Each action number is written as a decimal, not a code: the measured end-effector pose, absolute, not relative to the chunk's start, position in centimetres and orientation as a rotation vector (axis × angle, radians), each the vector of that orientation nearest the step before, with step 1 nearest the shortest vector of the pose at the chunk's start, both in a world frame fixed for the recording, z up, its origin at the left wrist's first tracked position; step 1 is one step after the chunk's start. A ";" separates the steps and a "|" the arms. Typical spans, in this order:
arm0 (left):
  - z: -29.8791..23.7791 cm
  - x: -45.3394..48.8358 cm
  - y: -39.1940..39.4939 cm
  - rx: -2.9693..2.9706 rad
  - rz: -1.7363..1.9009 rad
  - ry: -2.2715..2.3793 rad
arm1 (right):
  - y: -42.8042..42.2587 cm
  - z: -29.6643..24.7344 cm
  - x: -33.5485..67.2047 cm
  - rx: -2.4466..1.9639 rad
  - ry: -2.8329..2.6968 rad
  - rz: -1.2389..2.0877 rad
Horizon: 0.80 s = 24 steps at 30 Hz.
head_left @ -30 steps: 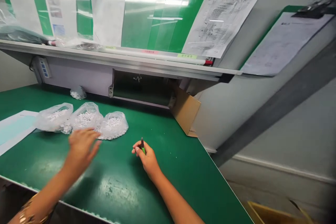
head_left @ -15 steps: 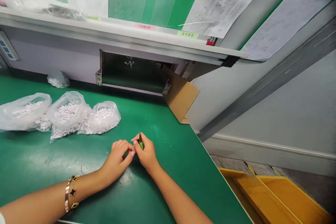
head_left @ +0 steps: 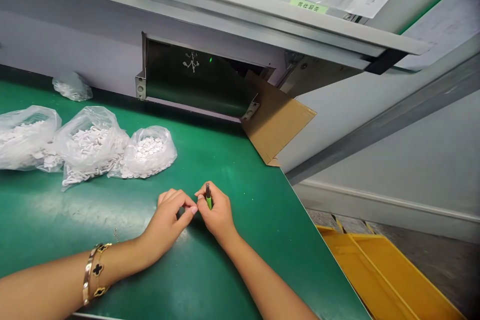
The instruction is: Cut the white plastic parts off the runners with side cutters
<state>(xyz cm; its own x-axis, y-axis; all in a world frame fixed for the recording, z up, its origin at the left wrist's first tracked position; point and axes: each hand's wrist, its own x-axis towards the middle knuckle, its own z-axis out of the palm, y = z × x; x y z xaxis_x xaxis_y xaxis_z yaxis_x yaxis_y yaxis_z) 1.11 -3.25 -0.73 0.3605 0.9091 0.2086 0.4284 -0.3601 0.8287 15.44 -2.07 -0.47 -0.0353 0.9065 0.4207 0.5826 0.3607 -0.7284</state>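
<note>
In the middle of the head view, my left hand [head_left: 170,220] has thumb and forefinger pinched together; anything between the tips is too small to make out. A gold bracelet [head_left: 98,270] circles that wrist. Close beside it, my right hand [head_left: 218,214] is closed round a slim tool with a green and dark handle [head_left: 208,197]; its working end is hidden, so its kind is unclear. The fingertips of both hands nearly meet above the green tabletop [head_left: 262,240]. Bags of small white plastic parts [head_left: 148,150] lie beyond my left hand.
Behind the table, a slot in the panel shows a dark belt-like surface [head_left: 180,87] with a white branched piece [head_left: 191,61] and a green speck on it. A cardboard flap [head_left: 277,120] stands at the slot's right. Yellow bins [head_left: 390,275] sit beyond the table's right edge.
My view has tilted down. In the slot, the white branched piece sits nearer me, and a green speck has appeared. Both hands keep nearly the same pose.
</note>
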 end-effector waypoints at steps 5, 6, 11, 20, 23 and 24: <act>-0.7 1.1 -3.2 1.957 0.894 1.198 | -2.2 -0.7 15.3 -1.353 -1.774 0.305; -0.7 1.1 -3.2 1.971 0.894 1.202 | -2.3 -0.7 15.3 -1.351 -1.791 0.266; -0.3 1.1 -3.3 2.044 0.914 1.204 | -2.7 -0.7 15.1 -1.344 -1.831 0.212; -0.3 1.0 -3.2 2.014 0.878 1.143 | -2.4 -0.7 15.2 -1.357 -1.809 0.266; -0.4 1.0 -3.1 2.002 0.875 1.127 | -2.3 -0.8 15.4 -1.363 -1.818 0.248; -0.4 1.0 -3.1 1.993 0.871 1.124 | -2.3 -0.8 15.5 -1.361 -1.827 0.235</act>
<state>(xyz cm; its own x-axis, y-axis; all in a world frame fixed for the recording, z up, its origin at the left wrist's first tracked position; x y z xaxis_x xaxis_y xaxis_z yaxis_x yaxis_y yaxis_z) 1.04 -3.08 -0.38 0.4029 0.8887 0.2188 0.4340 -0.3960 0.8092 15.51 -2.29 -0.79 -0.0730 0.8636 0.4989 0.7088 0.3968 -0.5832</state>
